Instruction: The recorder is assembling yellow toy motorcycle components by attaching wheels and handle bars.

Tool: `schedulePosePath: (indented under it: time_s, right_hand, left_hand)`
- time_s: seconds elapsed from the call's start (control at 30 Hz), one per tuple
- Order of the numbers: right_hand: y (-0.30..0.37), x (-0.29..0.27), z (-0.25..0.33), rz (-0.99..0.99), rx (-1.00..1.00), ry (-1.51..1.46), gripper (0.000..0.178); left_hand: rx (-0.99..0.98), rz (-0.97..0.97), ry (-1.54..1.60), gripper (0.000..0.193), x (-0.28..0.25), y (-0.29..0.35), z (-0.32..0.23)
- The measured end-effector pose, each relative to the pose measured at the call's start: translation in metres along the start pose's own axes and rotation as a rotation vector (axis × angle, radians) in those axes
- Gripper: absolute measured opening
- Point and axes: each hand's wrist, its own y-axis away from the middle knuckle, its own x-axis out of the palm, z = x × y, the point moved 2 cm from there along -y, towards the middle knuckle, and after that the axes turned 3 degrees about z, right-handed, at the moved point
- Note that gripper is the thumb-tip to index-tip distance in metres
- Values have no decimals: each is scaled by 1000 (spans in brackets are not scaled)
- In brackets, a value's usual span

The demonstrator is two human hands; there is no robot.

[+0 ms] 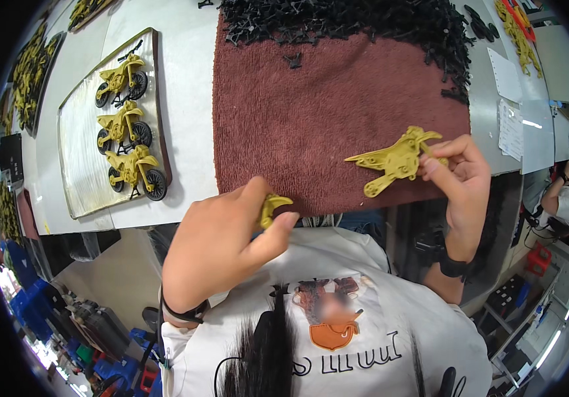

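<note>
My right hand [459, 173] pinches a yellow toy motorcycle body [400, 159] by its front fork end, holding it over the brown towel [311, 112]. This body shows no wheels. Near the towel's front edge, my left hand [221, 241] is closed on a small curved yellow plastic part [272, 208]. Most of that part is hidden by the fingers, so its full shape does not show. The two yellow pieces are apart from each other.
A shallow tray [79, 155] on the left holds 3 yellow toy motorcycles [125, 122] with black wheels. Small black plastic parts [337, 20] are heaped along the towel's far edge. Paper sheets [510, 129] lie to the right. Another person [565, 198] sits at far right.
</note>
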Motion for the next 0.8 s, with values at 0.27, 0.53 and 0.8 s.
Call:
schedulePosePath:
  time_s: [0.27, 0.53, 0.8]
  right_hand:
    - [6, 5, -5, -2, -67, 264, 15]
    - [-8, 72, -3, 181, -283, 269, 25]
    - [2, 114, -8, 433, -571, 607, 33]
  left_hand:
    - [662, -510, 1259, 41, -21, -22, 28]
    - [219, -663, 695, 39, 1, -32, 46]
    - [158, -759, -68, 26, -3, -29, 39]
